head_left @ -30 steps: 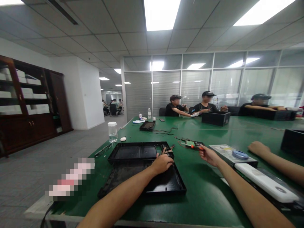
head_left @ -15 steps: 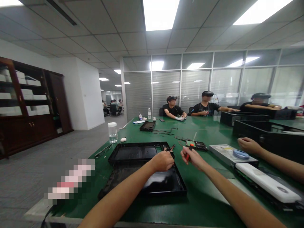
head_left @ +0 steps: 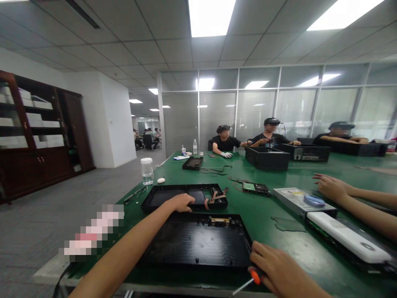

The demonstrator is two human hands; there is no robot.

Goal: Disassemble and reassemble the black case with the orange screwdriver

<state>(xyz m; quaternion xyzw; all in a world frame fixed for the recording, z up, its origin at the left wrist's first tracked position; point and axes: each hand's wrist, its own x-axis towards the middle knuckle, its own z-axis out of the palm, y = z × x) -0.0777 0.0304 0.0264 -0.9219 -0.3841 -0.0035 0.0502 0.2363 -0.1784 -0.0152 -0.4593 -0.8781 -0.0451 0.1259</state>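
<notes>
A shallow black plastic casing (head_left: 198,244) lies before me, with a gold-coloured strip at its back edge. Behind it is a second black casing (head_left: 161,198), with striped ribbon wires (head_left: 214,199) at its right end. My left hand (head_left: 183,203) reaches over, its fingers curled at the seam between the two casings; which edge they grip is hidden. At the near casing's right front corner, my right hand (head_left: 274,265) touches the rim with its fingers. That same hand holds a screwdriver (head_left: 254,276) with an orange-red handle, its shaft pointing down and left.
A lidded plastic jar (head_left: 147,171) and tweezers-like tools (head_left: 135,195) stand at left. To the right are a circuit board (head_left: 256,188), a grey metal box (head_left: 297,198) with blue tape, a white device (head_left: 344,238) and a co-worker's hands (head_left: 333,186). Other people sit across the table behind black cases (head_left: 267,158).
My left hand has left the wires and moved left. My right hand has come down toward me with the screwdriver. The near casing sits closer. Across the table, black cases have shifted left.
</notes>
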